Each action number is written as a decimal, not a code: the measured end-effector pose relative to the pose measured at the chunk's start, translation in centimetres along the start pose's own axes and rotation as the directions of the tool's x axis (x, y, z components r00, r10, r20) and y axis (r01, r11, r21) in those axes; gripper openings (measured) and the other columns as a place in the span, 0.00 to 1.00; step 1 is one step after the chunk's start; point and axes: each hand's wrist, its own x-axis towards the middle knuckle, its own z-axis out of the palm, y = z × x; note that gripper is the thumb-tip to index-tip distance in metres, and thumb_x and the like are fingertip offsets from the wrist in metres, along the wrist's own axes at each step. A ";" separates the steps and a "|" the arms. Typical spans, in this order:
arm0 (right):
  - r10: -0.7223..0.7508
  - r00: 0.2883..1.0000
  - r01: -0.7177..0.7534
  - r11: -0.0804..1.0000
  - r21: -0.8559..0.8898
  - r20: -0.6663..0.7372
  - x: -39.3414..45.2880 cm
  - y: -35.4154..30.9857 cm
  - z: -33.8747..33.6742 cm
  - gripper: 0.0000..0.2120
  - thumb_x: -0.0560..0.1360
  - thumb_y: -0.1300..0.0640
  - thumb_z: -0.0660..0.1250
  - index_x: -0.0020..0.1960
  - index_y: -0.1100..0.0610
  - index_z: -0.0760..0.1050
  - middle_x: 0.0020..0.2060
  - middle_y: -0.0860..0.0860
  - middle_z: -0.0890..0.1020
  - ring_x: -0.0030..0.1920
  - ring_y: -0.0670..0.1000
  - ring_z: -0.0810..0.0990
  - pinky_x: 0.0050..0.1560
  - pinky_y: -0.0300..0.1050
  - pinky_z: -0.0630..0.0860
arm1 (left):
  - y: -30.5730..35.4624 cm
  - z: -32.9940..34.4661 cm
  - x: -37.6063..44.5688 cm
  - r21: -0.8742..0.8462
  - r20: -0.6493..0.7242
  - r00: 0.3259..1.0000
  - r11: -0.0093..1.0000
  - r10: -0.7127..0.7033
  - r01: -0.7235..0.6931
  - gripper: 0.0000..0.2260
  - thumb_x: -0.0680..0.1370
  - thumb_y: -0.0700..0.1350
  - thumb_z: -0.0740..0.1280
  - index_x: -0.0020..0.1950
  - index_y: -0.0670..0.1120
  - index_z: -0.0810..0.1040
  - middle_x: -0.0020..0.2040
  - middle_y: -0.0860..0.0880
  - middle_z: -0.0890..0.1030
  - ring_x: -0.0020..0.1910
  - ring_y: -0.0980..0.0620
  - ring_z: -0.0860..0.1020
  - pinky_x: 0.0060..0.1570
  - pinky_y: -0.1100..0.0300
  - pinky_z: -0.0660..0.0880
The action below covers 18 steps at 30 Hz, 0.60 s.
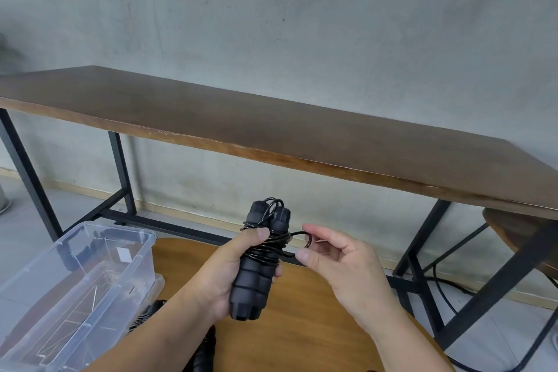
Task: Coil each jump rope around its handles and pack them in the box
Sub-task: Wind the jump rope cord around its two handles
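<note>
So the left hand [225,272] has both black foam handles [256,269] squeezed together side by side, upright and tilted a bit, up in the air over the round wooden desk [305,326]. The fingers are wrapped round the back and the thumb presses across the front on the wraps. The thin black rope [271,246] is wound round the middle of the handles in a bunch of loose turns, with a few loops sticking up past the top caps. The right hand [341,260] sits just beside the bundle, thumb and forefinger pinching a small loop of the rope's loose end that curves out to the right; its other fingers are loosely curled. The clear plastic box [39,290] is at the lower left with its near rim running out of view, close to the left forearm, so that side is tight. Another black rope [145,317] pokes out between the box and the arm, mostly hidden. Beyond the hands there's a gap of floor, then the long dark table [271,118] against the wall, well apart from the bundle.
</note>
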 end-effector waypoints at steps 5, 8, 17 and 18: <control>0.043 0.994 -0.024 0.984 0.178 -0.103 0.7 0.9 0.5 0.10 0.77 0.57 0.68 0.58 0.52 0.81 0.48 0.47 0.87 0.50 0.48 0.85 0.54 0.43 0.81 | 0.1 -0.1 -0.4 -0.041 0.146 0.989 0.999 -0.005 0.011 0.34 0.61 0.60 0.79 0.59 0.41 0.78 0.41 0.37 0.78 0.36 0.44 0.76 0.36 0.57 0.74; 0.102 0.976 -0.036 0.946 0.321 -0.190 1.2 1.0 1.0 0.07 0.79 0.61 0.66 0.54 0.57 0.82 0.43 0.55 0.86 0.44 0.53 0.85 0.47 0.43 0.82 | 0.1 0.1 -0.5 -0.038 0.198 0.980 0.999 0.011 -0.004 0.36 0.63 0.59 0.78 0.64 0.40 0.78 0.41 0.37 0.78 0.38 0.45 0.76 0.40 0.56 0.74; 0.111 0.927 0.046 0.914 0.402 -0.359 2.5 -0.4 0.7 0.06 0.79 0.62 0.67 0.47 0.62 0.83 0.35 0.55 0.84 0.37 0.51 0.83 0.42 0.41 0.83 | 0.5 1.5 -0.6 -0.077 0.215 0.975 0.997 0.047 -0.031 0.27 0.65 0.53 0.77 0.58 0.40 0.78 0.40 0.37 0.79 0.35 0.46 0.77 0.37 0.57 0.76; 0.107 0.922 0.057 0.914 0.402 -0.373 2.4 -0.5 0.6 0.06 0.79 0.62 0.67 0.47 0.61 0.83 0.35 0.54 0.84 0.37 0.51 0.83 0.42 0.42 0.83 | 0.5 1.6 -0.6 -0.076 0.195 0.980 0.997 0.049 -0.035 0.28 0.65 0.53 0.76 0.60 0.40 0.76 0.40 0.37 0.79 0.35 0.46 0.77 0.36 0.57 0.76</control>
